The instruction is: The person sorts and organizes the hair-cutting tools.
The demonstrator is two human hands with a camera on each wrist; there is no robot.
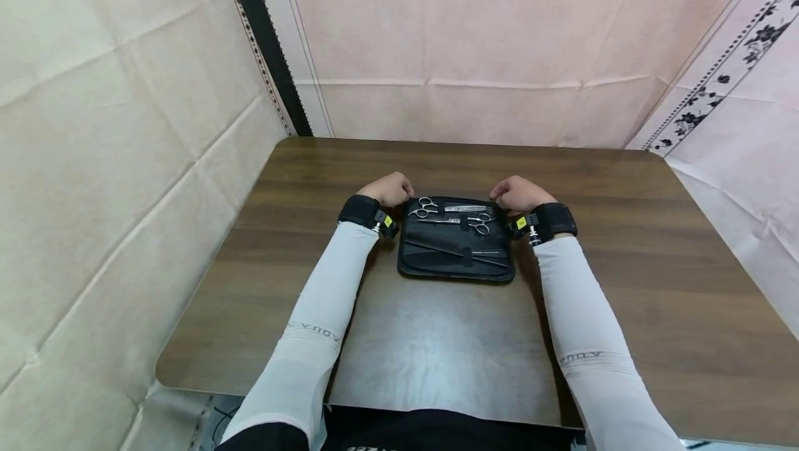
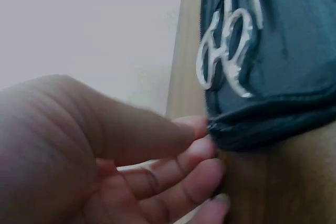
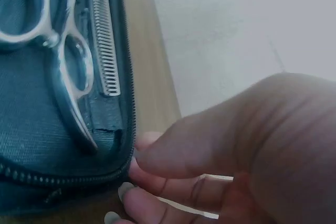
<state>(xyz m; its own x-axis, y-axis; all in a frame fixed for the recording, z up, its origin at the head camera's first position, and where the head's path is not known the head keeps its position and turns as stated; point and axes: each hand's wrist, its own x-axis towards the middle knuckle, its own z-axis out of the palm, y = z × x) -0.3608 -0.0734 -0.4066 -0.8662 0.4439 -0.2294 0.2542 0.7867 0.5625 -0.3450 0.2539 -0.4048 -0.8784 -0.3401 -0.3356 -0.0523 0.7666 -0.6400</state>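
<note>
A black zippered case (image 1: 431,269) lies open on the table, with steel scissors (image 1: 424,211) at its left side and a second pair of scissors (image 1: 480,227) at its right. A silver toothed blade (image 3: 105,40) is tucked along the far edge, and a long dark slim tool (image 1: 431,248) lies across the near half. My left hand (image 1: 390,189) pinches the case's far left corner between thumb and index finger. At the far right corner, my right hand (image 1: 521,194) pinches the edge likewise, its other fingers bent loosely below.
The brown wooden table (image 1: 649,284) extends on both sides of the case. A greyish mat (image 1: 443,354) covers its near middle. Pale creased cloth (image 1: 487,41) hangs behind the table and at both sides.
</note>
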